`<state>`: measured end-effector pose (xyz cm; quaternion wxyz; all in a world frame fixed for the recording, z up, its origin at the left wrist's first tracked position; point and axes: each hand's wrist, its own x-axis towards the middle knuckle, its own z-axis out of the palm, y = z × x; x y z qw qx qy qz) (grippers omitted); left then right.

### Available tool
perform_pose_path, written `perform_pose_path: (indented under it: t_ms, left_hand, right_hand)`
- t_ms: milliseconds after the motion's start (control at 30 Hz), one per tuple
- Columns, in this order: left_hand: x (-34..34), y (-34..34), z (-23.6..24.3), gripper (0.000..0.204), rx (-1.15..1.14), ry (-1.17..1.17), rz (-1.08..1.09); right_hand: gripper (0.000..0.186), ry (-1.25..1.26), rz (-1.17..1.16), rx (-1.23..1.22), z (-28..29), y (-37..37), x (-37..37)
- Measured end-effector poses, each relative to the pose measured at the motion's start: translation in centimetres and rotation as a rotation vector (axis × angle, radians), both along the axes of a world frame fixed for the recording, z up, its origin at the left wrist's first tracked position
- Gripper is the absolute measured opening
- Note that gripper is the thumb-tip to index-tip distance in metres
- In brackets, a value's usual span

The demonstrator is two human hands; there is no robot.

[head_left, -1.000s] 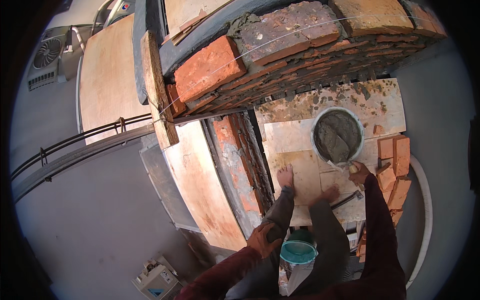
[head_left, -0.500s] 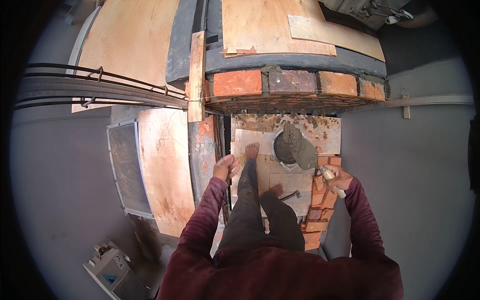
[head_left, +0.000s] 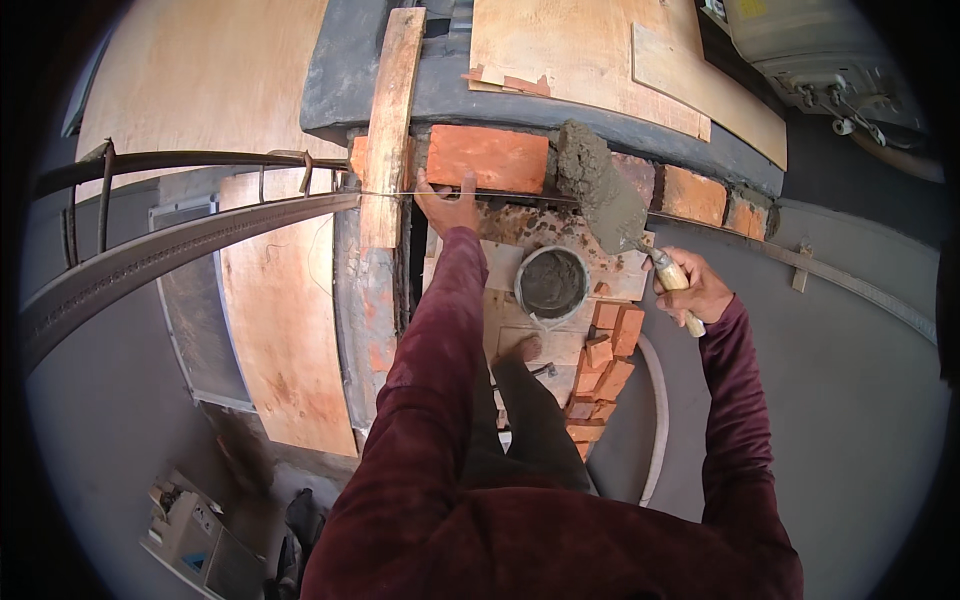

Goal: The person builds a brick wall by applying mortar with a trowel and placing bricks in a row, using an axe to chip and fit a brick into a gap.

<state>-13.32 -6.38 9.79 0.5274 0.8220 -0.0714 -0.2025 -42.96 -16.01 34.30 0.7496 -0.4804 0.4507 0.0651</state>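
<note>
My right hand (head_left: 692, 287) is closed around the wooden handle of a trowel (head_left: 622, 220). A thick heap of wet grey mortar (head_left: 588, 165) lies on its blade, held up in front of the brick course. With fingers apart, my left hand (head_left: 448, 205) touches the lower front edge of an orange brick (head_left: 488, 158) at the left of the course. A thin string (head_left: 530, 198) runs along the front of the bricks, passing by that hand. Below the course stands a round bucket (head_left: 522, 300) with grey mortar inside.
An upright wooden strip (head_left: 385, 130) stands at the course's left end, beside steel bars (head_left: 220, 160). Loose bricks (head_left: 606, 360) are piled by the bucket. Plywood sheets (head_left: 580, 60) lie behind the wall. A pale hose (head_left: 658, 420) curves along the right.
My right hand has raised the mortar-loaded trowel from over the bucket to the brick course. My left hand has reached forward to the orange brick. The view has shifted.
</note>
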Motion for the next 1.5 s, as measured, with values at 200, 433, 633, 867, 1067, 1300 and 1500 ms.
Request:
perform_pose_path:
  t_ms: [200, 433, 633, 867, 1067, 1300, 1500]
  left_hand:
    - [0.1, -0.4, -0.3, 0.074, -0.151, 0.118, 0.083]
    - [-0.9, -0.3, 0.3, 0.069, -0.219, 0.184, 0.137]
    - [-0.1, 0.4, -1.0, 0.067, -0.236, 0.095, 0.04]
    - [0.1, -0.7, -1.1, 0.073, -0.098, -0.02, 0.029]
    - [0.3, -3.4, -0.5, 0.08, -0.035, 0.037, 0.163]
    - [0.6, -2.8, -2.0, 0.081, 0.036, -0.033, 0.147]
    - [0.5, -3.1, -1.1, 0.08, 0.062, -0.02, 0.162]
  right_hand:
    - [0.044, 0.057, 0.016, -0.021, -1.3, -1.8, 1.8]
    - [0.045, 0.031, 0.018, -0.046, -2.8, -2.6, 2.0]
    - [0.046, 0.07, 0.054, -0.046, -2.5, -5.0, 2.6]
    - [0.046, 0.09, 0.075, -0.131, -1.4, -6.8, 3.4]
    - [0.052, 0.095, 0.096, -0.287, -2.9, -8.6, 4.7]
    - [0.053, 0.265, 0.646, -1.171, -7.0, -7.4, 8.9]
    - [0.051, 0.382, 0.582, -1.427, -6.5, -4.9, 10.3]
